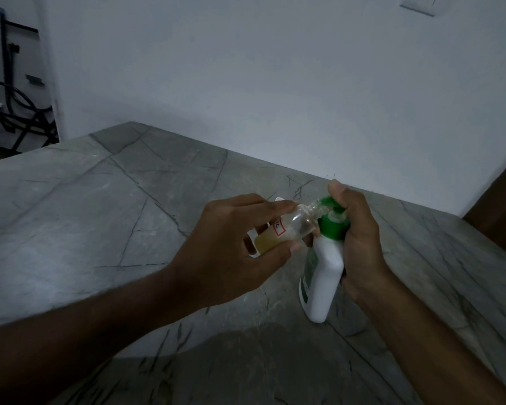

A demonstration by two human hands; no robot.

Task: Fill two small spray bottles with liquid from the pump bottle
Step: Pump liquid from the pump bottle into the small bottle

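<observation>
My left hand [228, 244] grips a small clear spray bottle [289, 226], tilted on its side with its open neck against the green pump nozzle. Yellowish liquid lies in the bottle's lower part, and a white label with a red frame shows on its side. My right hand [360, 238] is wrapped around the white pump bottle [322, 276], thumb on top of the green pump head [332, 220]. The pump bottle leans, its base on the counter. Something white [279, 199] peeks out behind my left fingers; I cannot tell what it is.
A grey veined stone counter [100, 217] runs to a white wall behind. Its left edge drops off toward a dark area with black cables and a stand [12, 112]. A brown surface [500, 211] rises at the far right.
</observation>
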